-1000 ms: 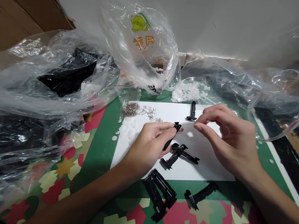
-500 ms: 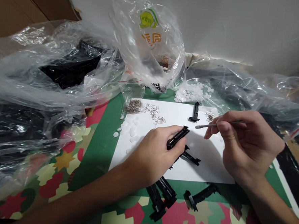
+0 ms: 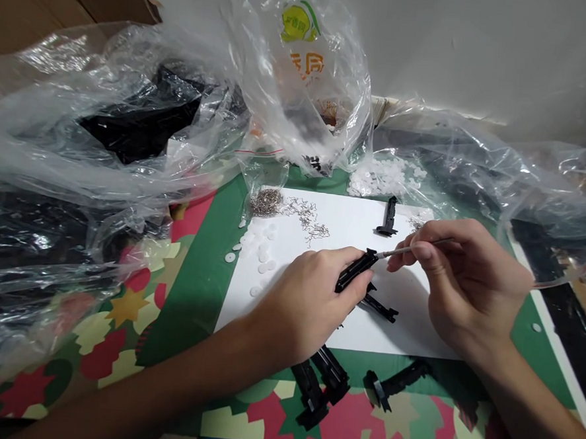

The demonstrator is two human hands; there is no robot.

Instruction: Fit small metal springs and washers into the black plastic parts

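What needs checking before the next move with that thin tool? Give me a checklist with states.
1. Left hand grips black clip: ok.
2. Right hand pinches thin tool: ok.
3. Tool tip at the clip's upper end: ok.
4. Tip seated in the clip: cannot tell.
5. Wire springs within reach on white sheet: ok.
6. White discs on the sheet: ok.

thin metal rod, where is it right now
In the head view the rod is right of centre, pinched in the right hand over the white sheet, its tip meeting the end of the black clip held by the left hand.
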